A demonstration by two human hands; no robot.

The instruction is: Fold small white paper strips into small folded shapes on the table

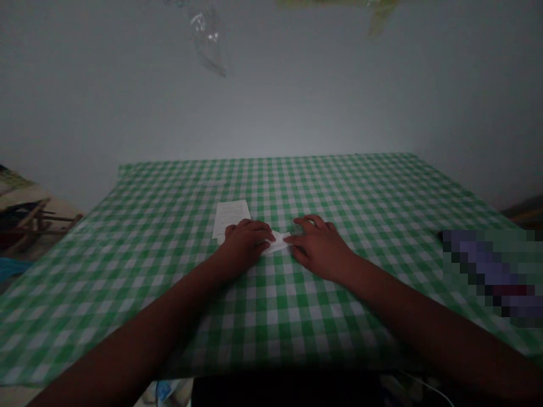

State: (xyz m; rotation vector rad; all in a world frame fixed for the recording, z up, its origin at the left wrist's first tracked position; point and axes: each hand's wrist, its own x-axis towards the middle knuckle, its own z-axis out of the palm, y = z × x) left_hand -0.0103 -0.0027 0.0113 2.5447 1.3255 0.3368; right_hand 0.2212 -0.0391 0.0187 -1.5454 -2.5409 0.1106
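A small folded piece of white paper (279, 243) lies on the checked tablecloth between my two hands. My left hand (245, 244) rests over its left end, fingers curled down and pressed onto it, hiding that part. Touching the right end with one fingertip is my right hand (319, 247); its other fingers are spread apart above the cloth. Just behind my left hand lies a white sheet with printed lines (231, 212), its lower part partly covered by the hand. The paper's exact folds are too small to make out.
A green and white checked cloth (305, 316) covers the table, which meets a pale wall (271, 102). A pixelated dark purple item (487, 268) lies at the right. Clear plastic (207, 39) hangs on the wall. Wooden furniture (36, 220) stands beyond the left edge.
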